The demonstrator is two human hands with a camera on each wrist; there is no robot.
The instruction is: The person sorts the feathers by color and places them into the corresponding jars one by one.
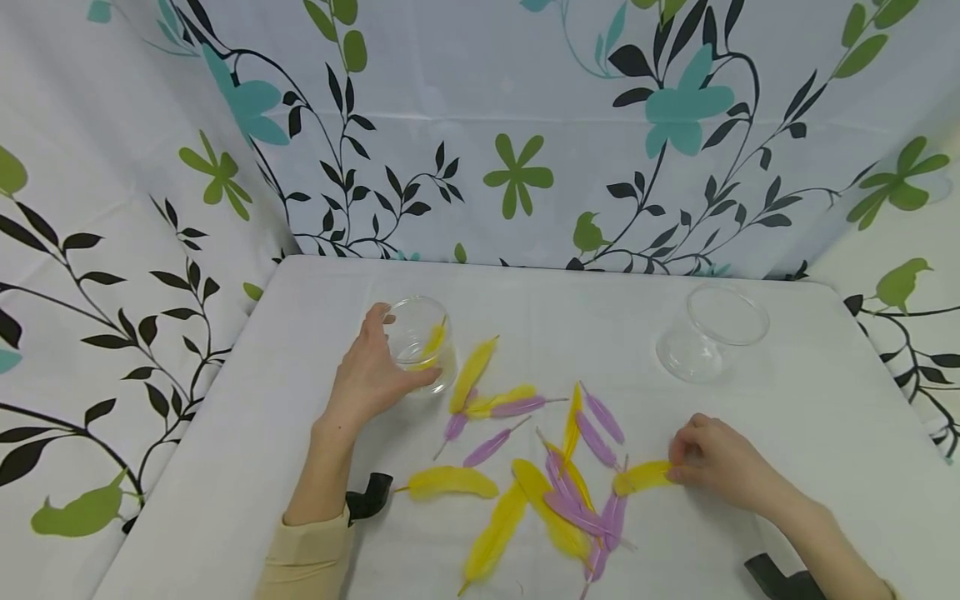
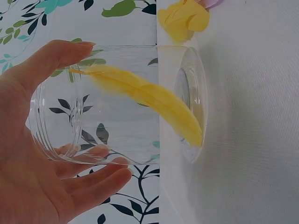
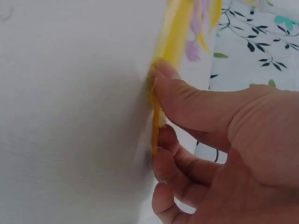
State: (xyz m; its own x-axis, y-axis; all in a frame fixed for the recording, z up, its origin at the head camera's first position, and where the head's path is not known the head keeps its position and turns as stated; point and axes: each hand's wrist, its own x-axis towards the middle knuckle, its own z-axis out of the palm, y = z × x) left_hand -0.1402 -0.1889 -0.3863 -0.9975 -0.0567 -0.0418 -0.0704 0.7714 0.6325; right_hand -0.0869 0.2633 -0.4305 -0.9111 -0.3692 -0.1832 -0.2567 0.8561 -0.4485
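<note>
At the left of the head view, my left hand (image 1: 372, 371) grips a clear glass jar (image 1: 411, 333) that stands upright on the table. Inside it leans one yellow feather (image 2: 145, 95), its quill near the rim, seen closely in the left wrist view. My right hand (image 1: 723, 462) pinches a second yellow feather (image 1: 643, 477) by its quill end, low over the table at the right of the pile. The right wrist view shows the quill (image 3: 156, 128) at the thumb and fingers. Between the hands lie loose yellow feathers (image 1: 495, 533) and purple feathers (image 1: 491, 447).
Another clear glass jar (image 1: 690, 350) stands at the table's back right. The white table (image 1: 562, 317) ends at a curtain (image 1: 465, 100) patterned with leaves and flowers. Black wrist camera mounts (image 1: 369, 497) sit near both wrists.
</note>
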